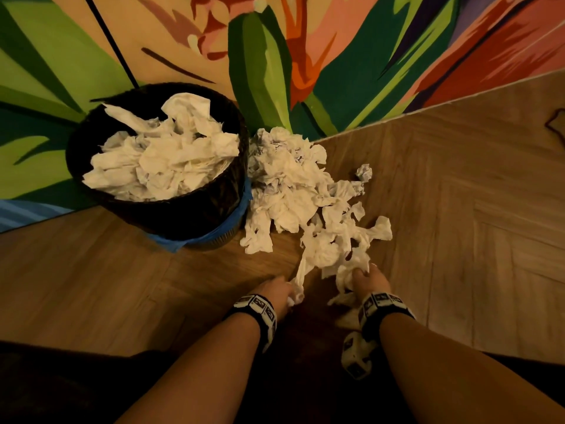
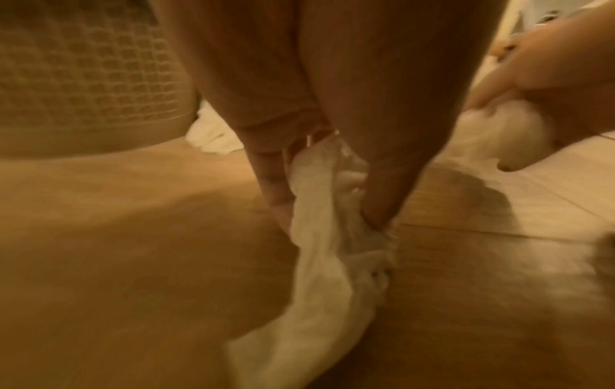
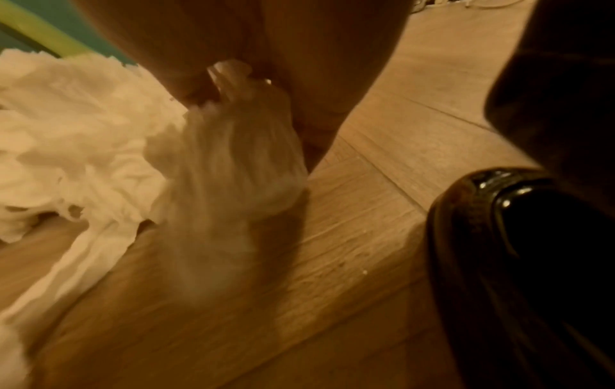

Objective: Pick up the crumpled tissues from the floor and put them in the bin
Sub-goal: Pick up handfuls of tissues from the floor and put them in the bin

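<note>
A heap of crumpled white tissues [image 1: 293,191] lies on the wooden floor to the right of a dark mesh bin [image 1: 201,215]. The bin is piled to its rim with tissues [image 1: 165,154]. My left hand [image 1: 276,290] pinches a long twisted tissue [image 2: 319,237] at the near end of the heap. My right hand [image 1: 368,280] grips a bunched tissue [image 3: 229,168] just to the right of it. The right hand [image 2: 545,86] with its wad also shows in the left wrist view. Both tissues hang blurred just above the floor.
A painted wall with green and orange leaf shapes [image 1: 275,56] stands right behind the bin and the heap. A single tissue ball [image 1: 364,172] lies apart at the heap's right. A glossy black shoe [image 3: 519,237] stands on the floor close by my right hand.
</note>
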